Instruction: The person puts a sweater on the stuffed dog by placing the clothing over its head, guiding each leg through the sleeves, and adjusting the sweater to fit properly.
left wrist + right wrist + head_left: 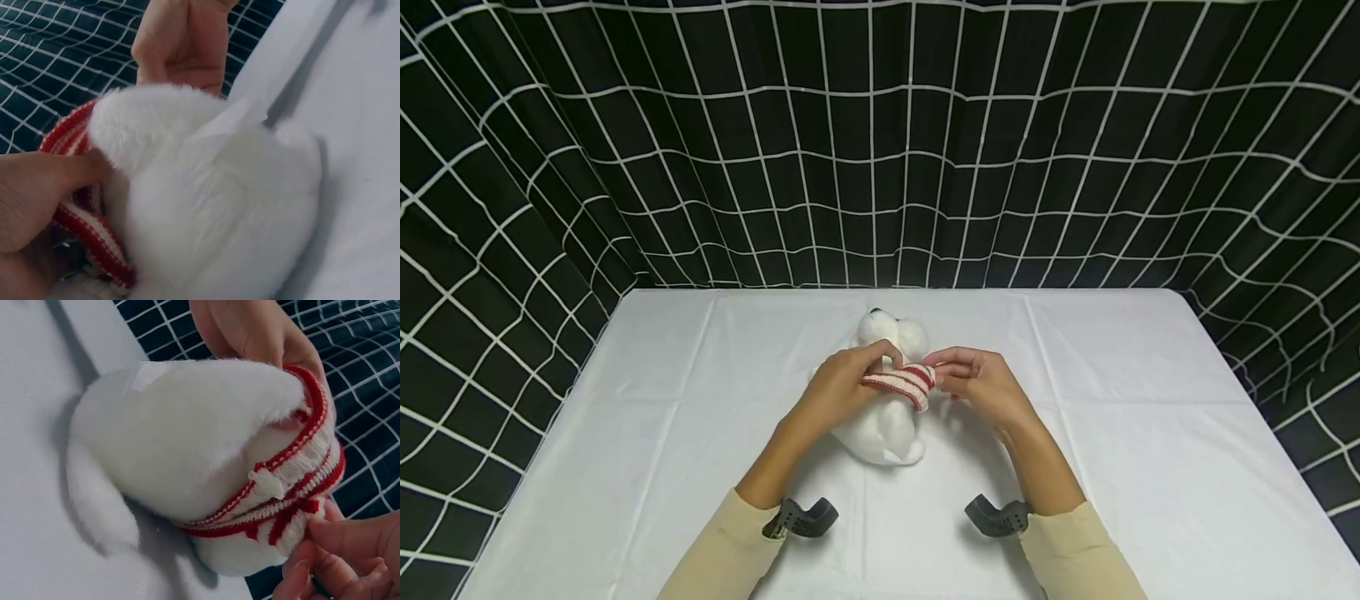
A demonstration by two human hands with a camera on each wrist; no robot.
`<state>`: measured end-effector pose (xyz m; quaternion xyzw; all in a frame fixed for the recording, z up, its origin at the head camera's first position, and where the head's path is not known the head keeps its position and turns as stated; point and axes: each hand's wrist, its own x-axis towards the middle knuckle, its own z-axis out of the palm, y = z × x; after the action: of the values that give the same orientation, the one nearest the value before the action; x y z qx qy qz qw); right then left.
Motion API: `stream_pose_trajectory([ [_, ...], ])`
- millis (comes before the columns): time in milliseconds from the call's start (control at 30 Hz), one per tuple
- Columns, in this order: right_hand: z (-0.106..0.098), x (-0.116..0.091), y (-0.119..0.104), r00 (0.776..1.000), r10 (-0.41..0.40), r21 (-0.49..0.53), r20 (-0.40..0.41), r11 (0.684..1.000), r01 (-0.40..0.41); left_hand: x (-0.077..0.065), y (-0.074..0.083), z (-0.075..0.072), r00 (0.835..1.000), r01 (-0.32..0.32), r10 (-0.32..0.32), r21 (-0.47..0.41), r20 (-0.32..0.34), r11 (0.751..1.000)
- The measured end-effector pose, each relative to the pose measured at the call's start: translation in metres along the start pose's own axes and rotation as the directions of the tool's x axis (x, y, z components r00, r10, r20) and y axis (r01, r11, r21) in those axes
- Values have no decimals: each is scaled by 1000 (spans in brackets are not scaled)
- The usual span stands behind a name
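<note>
A white plush toy [891, 427] is seen near the middle of the worktop [1112, 375], its long axis running from the near side toward the far edge, the dark-nosed head pointed away and the rounded bottom turned nearer. Whether it sits or lies cannot be told. A red-and-white striped knitted cloth [910, 383] is wrapped around it, gripped by the left hand [838, 385] and pinched at its right end by the right hand [987, 385].

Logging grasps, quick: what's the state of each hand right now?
Left hand: holding the red-and-white striped knit scarf at the white plush toy.
Right hand: pinching the scarf.
</note>
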<state>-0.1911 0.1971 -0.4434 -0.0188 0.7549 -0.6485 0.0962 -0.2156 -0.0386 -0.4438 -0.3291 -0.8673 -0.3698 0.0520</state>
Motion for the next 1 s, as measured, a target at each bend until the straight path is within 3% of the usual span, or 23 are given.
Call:
stream_pose_trajectory([
  [300,0,-1,0,999,17,197,50,980,-27,-4,8,11,982,112,-110,1,-156,994],
  [467,-3,0,-1,996,27,261,80,964,-47,-4,11,11,979,140,-131,44,-158,989],
  [567,-8,0,-1,999,32,238,41,970,-41,-2,12,7,988,118,-113,43,-104,992],
  [700,-14,-1,0,999,47,122,-18,991,-45,-1,13,3,993,105,-103,30,-56,994],
  [867,-15,-1,2,997,71,-32,-14,997,-71,0,14,4,989,128,-126,31,-75,991],
  [1000,-12,0,4,998,56,-97,-26,994,-59,0,15,8,984,148,-146,12,-101,989],
])
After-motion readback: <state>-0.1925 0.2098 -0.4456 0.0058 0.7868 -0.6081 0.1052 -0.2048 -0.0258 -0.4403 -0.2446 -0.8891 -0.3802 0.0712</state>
